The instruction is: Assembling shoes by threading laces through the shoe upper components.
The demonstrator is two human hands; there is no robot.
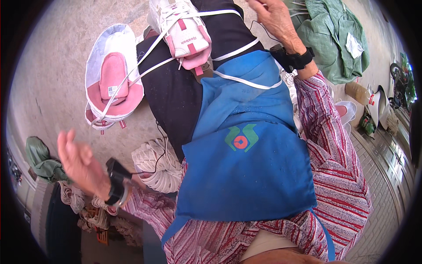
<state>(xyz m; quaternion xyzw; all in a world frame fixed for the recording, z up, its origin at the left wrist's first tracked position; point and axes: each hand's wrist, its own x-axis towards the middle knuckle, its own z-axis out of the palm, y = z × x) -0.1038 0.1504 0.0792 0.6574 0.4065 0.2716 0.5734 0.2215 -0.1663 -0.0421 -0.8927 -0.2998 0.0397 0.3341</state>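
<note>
My left hand point(81, 165) is raised at the left, blurred, its fingers stretched out with nothing visible in them. It is below a white and pink shoe upper point(97, 66) with a pink insole point(115, 75) inside, lying over my leg's left side. A white sneaker point(187, 37) with pink trim rests on my dark trousers at the top. Long white shoelaces point(250, 83) run from it across the shoe upper and my blue apron point(246, 185). My right hand point(274, 22) is at the top edge, right of the sneaker, fingers extended and partly cut off.
A bundle of white laces point(158, 165) lies by my left thigh. At the upper right is a green woven sack point(332, 42), with a bottle of brownish liquid point(358, 92) below it. More shoe parts point(72, 196) lie at the lower left. Thin cables run from both wrist devices.
</note>
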